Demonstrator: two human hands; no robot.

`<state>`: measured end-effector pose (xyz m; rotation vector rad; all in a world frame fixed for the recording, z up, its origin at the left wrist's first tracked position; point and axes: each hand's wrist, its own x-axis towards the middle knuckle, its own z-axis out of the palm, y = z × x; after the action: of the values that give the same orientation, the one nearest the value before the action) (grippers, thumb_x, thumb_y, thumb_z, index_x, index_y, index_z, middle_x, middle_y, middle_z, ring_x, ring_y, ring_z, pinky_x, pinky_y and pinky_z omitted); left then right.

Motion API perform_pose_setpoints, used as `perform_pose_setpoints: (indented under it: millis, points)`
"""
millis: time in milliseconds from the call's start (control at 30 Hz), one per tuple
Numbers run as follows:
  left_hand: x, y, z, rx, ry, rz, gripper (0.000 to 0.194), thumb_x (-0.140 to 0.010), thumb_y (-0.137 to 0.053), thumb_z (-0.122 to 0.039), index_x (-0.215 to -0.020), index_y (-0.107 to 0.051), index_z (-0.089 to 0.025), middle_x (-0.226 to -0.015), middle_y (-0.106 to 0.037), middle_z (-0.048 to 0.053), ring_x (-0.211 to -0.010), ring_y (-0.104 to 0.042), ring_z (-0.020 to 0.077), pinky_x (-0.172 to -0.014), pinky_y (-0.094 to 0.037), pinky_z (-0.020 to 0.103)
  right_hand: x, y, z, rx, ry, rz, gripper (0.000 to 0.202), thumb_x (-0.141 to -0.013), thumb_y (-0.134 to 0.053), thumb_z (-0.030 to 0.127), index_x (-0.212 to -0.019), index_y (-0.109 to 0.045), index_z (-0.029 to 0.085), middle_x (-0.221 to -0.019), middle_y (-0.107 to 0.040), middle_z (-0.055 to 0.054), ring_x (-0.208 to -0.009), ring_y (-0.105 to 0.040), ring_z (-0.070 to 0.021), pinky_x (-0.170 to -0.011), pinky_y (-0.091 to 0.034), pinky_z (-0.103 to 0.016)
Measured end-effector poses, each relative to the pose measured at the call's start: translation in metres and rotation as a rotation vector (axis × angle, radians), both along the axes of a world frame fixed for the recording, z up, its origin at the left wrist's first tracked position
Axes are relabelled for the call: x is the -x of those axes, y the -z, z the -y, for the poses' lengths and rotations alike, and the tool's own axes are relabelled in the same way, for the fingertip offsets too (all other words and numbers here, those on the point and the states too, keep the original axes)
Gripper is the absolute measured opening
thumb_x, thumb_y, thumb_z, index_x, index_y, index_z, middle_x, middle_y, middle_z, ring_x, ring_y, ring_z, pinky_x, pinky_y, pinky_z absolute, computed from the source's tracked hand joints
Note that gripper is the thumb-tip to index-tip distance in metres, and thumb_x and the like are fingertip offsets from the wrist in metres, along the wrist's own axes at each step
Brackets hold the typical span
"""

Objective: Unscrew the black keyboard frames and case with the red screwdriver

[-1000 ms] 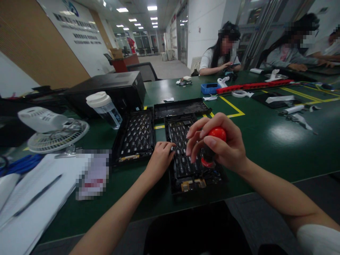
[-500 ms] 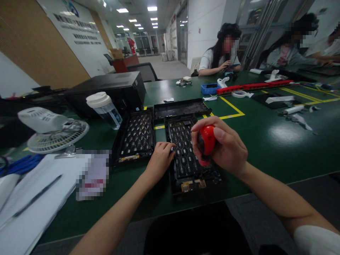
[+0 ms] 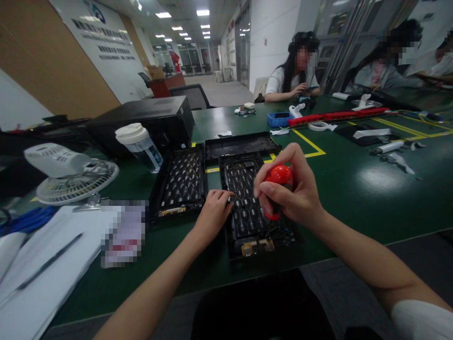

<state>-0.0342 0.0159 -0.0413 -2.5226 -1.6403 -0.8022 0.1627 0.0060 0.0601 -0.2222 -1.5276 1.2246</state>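
In front of me on the green table lies a black plastic case with rows of oval shapes inside and a brownish circuit board at its near end. My left hand grips the case's left side, fingers curled over the edge. Wrapped round the red and black handle of a screwdriver is my right hand. The screwdriver points down at the near right part of the case; its tip is hard to make out. A second black case with a similar patterned inside lies to the left.
Behind the cases lies a long black cover. On the left are a bottle, a white fan and papers with a pen. Further back stand a blue box and a red strip. Other people sit across the table.
My right hand has turned about the screwdriver handle: its fingers and thumb have shifted and the wrist has rolled. My left hand and the case have stayed put.
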Motion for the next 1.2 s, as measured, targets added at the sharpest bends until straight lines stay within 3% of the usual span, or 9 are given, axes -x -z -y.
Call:
perform_pose_setpoints:
  millis: [133, 233, 567, 700, 767, 867, 1000, 1100, 1200]
  points:
    - [0.0003, -0.0017, 0.0003, 0.014, 0.006, 0.006, 0.019, -0.087, -0.057, -0.012, -0.104, -0.062, -0.019, -0.104, -0.065, 0.006, -0.101, -0.053, 0.0238, -0.094, -0.048, 0.040, 0.0006, 0.0007, 0.0002, 0.050, -0.023, -0.034, 0.013, -0.088, -0.057, 0.031, -0.098, -0.050, 0.025, -0.065, -0.056, 0.007, -0.038, -0.048, -0.0069, -0.033, -0.038, -0.018]
    - [0.0006, -0.0020, 0.0000, 0.023, 0.008, 0.002, 0.019, -0.087, -0.057, -0.013, -0.104, -0.062, -0.018, -0.104, -0.065, 0.007, -0.101, -0.053, 0.0239, -0.094, -0.048, 0.040, -0.0009, 0.0014, 0.0002, 0.059, -0.073, -0.043, 0.029, -0.092, -0.044, 0.040, -0.102, -0.058, 0.017, -0.067, -0.058, 0.002, -0.042, -0.051, -0.0086, -0.035, -0.041, -0.020]
    - [0.0012, -0.0005, -0.0002, 0.025, 0.014, 0.005, 0.018, -0.086, -0.059, -0.012, -0.103, -0.062, -0.018, -0.104, -0.065, 0.006, -0.101, -0.053, 0.0240, -0.094, -0.048, 0.039, -0.0036, 0.0021, 0.0004, -0.013, -0.077, -0.005, 0.016, -0.090, -0.055, 0.030, -0.099, -0.060, 0.017, -0.080, -0.060, 0.000, -0.057, -0.061, -0.0091, -0.048, -0.050, -0.022]
    - [0.0018, 0.0006, -0.0011, 0.013, 0.010, 0.011, 0.018, -0.088, -0.057, -0.014, -0.104, -0.062, -0.017, -0.103, -0.065, 0.007, -0.100, -0.052, 0.0237, -0.093, -0.048, 0.039, 0.0002, -0.0003, -0.0033, -0.064, -0.034, -0.046, 0.013, -0.084, -0.064, 0.024, -0.090, -0.053, 0.021, -0.089, -0.063, 0.001, -0.065, -0.066, -0.0116, -0.058, -0.058, -0.029]
    - [0.0019, 0.0011, -0.0012, 0.011, 0.013, 0.015, 0.018, -0.088, -0.057, -0.014, -0.105, -0.062, -0.017, -0.103, -0.065, 0.007, -0.100, -0.052, 0.0237, -0.093, -0.048, 0.039, 0.0018, -0.0011, -0.0033, -0.047, -0.035, -0.052, 0.017, -0.084, -0.063, 0.018, -0.089, -0.048, 0.022, -0.090, -0.065, 0.002, -0.061, -0.067, -0.0115, -0.054, -0.058, -0.029]
    - [0.0015, 0.0009, -0.0005, 0.015, 0.015, 0.010, 0.019, -0.087, -0.057, -0.013, -0.105, -0.062, -0.018, -0.104, -0.065, 0.006, -0.101, -0.052, 0.0237, -0.094, -0.048, 0.039, 0.0032, -0.0008, -0.0012, 0.003, -0.009, -0.025, 0.021, -0.084, -0.062, 0.013, -0.090, -0.045, 0.024, -0.075, -0.064, 0.006, -0.041, -0.055, -0.0065, -0.036, -0.045, -0.018]
    - [0.0004, -0.0009, 0.0008, 0.022, 0.008, 0.007, 0.018, -0.086, -0.059, -0.012, -0.102, -0.063, -0.019, -0.102, -0.065, 0.005, -0.101, -0.053, 0.0240, -0.094, -0.048, 0.040, 0.0034, -0.0005, 0.0008, 0.076, -0.041, -0.055, 0.010, -0.088, -0.056, 0.026, -0.094, -0.049, 0.022, -0.062, -0.057, 0.007, -0.036, -0.046, -0.0063, -0.031, -0.036, -0.017]
    - [0.0003, -0.0015, 0.0009, 0.025, 0.004, 0.003, 0.018, -0.087, -0.059, -0.013, -0.103, -0.063, -0.018, -0.102, -0.066, 0.006, -0.101, -0.052, 0.0243, -0.094, -0.048, 0.040, 0.0020, -0.0013, 0.0007, 0.111, -0.100, -0.073, 0.029, -0.091, -0.045, 0.039, -0.101, -0.057, 0.016, -0.065, -0.057, 0.002, -0.040, -0.049, -0.0085, -0.034, -0.038, -0.021]
    - [0.0008, -0.0009, 0.0003, 0.025, 0.012, 0.006, 0.018, -0.088, -0.057, -0.014, -0.105, -0.062, -0.018, -0.104, -0.065, 0.006, -0.102, -0.052, 0.0243, -0.094, -0.047, 0.040, 0.0011, -0.0009, 0.0005, 0.103, -0.104, -0.074, 0.031, -0.093, -0.043, 0.036, -0.101, -0.061, 0.012, -0.068, -0.059, -0.001, -0.043, -0.052, -0.0088, -0.037, -0.039, -0.021]
